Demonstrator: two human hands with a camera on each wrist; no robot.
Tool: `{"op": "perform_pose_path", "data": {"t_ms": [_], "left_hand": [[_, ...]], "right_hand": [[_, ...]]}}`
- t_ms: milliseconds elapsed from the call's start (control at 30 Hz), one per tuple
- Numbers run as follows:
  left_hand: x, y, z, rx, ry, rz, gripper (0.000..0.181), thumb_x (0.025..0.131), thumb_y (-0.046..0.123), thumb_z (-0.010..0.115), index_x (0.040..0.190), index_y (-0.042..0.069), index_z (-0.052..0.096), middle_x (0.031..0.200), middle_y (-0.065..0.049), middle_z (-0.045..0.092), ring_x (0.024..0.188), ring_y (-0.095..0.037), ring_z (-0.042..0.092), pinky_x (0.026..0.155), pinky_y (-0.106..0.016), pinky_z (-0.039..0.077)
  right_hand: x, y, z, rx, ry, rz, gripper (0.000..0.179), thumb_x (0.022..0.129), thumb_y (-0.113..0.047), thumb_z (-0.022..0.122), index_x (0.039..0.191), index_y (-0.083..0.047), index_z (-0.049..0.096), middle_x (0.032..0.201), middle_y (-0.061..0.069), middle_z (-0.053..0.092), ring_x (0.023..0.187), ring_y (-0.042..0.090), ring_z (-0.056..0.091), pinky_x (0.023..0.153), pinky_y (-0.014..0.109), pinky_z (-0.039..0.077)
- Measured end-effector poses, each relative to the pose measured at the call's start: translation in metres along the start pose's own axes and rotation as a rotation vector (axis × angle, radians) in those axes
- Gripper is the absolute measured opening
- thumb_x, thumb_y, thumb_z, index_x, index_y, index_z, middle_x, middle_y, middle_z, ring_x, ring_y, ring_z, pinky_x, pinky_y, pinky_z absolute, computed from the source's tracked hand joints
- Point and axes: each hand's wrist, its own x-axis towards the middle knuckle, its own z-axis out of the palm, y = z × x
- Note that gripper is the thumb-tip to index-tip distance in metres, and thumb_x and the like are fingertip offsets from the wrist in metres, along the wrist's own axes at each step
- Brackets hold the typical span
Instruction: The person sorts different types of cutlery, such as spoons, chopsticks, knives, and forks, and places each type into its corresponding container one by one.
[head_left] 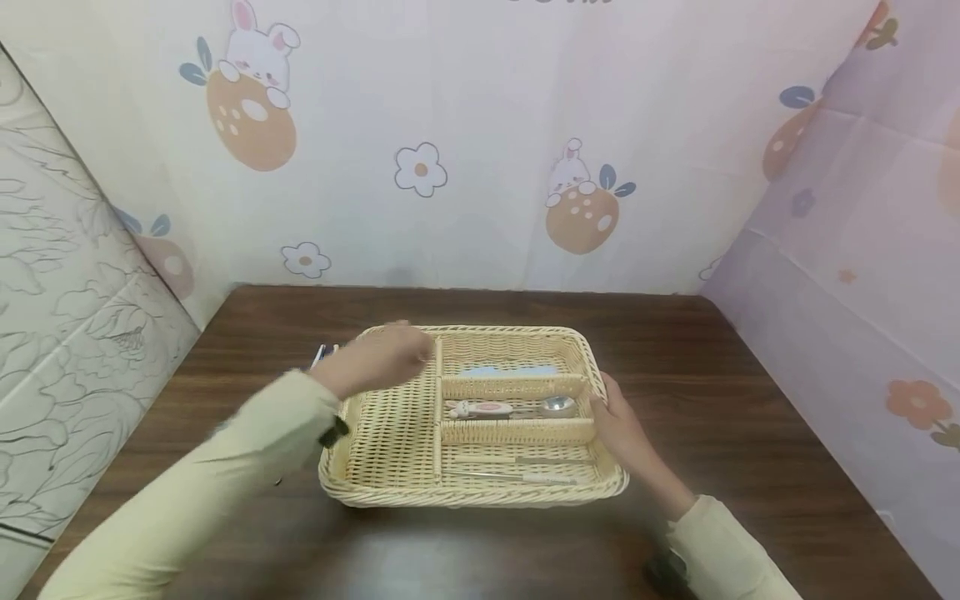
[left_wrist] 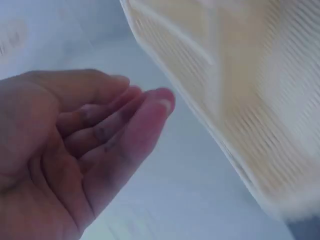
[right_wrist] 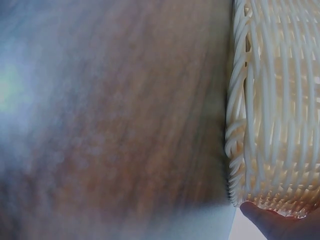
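A cream wicker basket [head_left: 472, 498] with dividers sits on the table, and my right hand [head_left: 622, 425] grips its right end, thumb against the weave in the right wrist view. Over the basket's left compartment is my left hand [head_left: 386, 358], fingers loosely curled and holding nothing; the left wrist view shows it apart from the basket. In the middle right compartment lies a spoon [head_left: 557, 406] beside a handle with a rabbit figure [head_left: 480, 409]. Pale blue pieces [head_left: 510, 371] lie in the back compartment. Thin stick-like utensils [head_left: 517, 477] lie in the front one.
A small dark-blue and white thing [head_left: 321, 354] shows behind the left hand, at the basket's back left corner. The dark wooden table [head_left: 660, 333] meets a patterned cloth wall [head_left: 480, 233] at the back and more walls at both sides.
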Motion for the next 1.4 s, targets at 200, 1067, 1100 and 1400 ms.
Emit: {"op": "perform_pose_path", "data": {"t_ms": [200,1067,1100,1400], "left_hand": [[-0.050,-0.083,-0.011,0.069,0.082,-0.254,0.028,0.079,-0.003,0.052,0.058,0.014,0.044,0.054,0.004,0.037,0.047,-0.010,0.032,0.044,-0.026,0.030],[-0.089,-0.136,0.047,-0.070,0.103,-0.685,0.030,0.075,0.003,0.055,0.051,0.013,0.041,0.044,-0.001,0.046,0.037,-0.015,0.049,0.037,-0.026,0.038],[-0.090,-0.135,0.045,-0.071,0.099,-0.686,0.029,0.075,0.004,0.056,0.051,0.013,0.042,0.045,-0.002,0.047,0.038,-0.015,0.050,0.038,-0.027,0.039],[-0.096,-0.117,0.015,-0.032,0.132,-0.642,0.028,0.079,0.021,0.065,0.060,0.006,0.051,0.050,-0.004,0.049,0.044,-0.019,0.047,0.041,-0.031,0.038]], "right_hand": [[0.000,0.000,-0.001,-0.011,0.002,-0.019,0.053,0.104,-0.017,0.029,0.151,-0.003,0.009,0.146,0.030,0.028,0.129,0.042,0.036,0.106,0.053,0.025],[-0.001,-0.004,0.000,-0.008,-0.013,0.001,0.054,0.104,-0.019,0.028,0.151,-0.005,0.006,0.148,0.030,0.024,0.129,0.042,0.036,0.106,0.052,0.026],[-0.001,-0.004,0.000,-0.006,-0.014,-0.001,0.054,0.104,-0.019,0.028,0.151,-0.004,0.006,0.148,0.030,0.024,0.130,0.042,0.035,0.106,0.052,0.025],[-0.003,-0.002,0.000,-0.001,-0.004,0.016,0.054,0.104,-0.021,0.027,0.152,-0.006,0.006,0.146,0.030,0.029,0.120,0.041,0.047,0.100,0.052,0.037]]}}
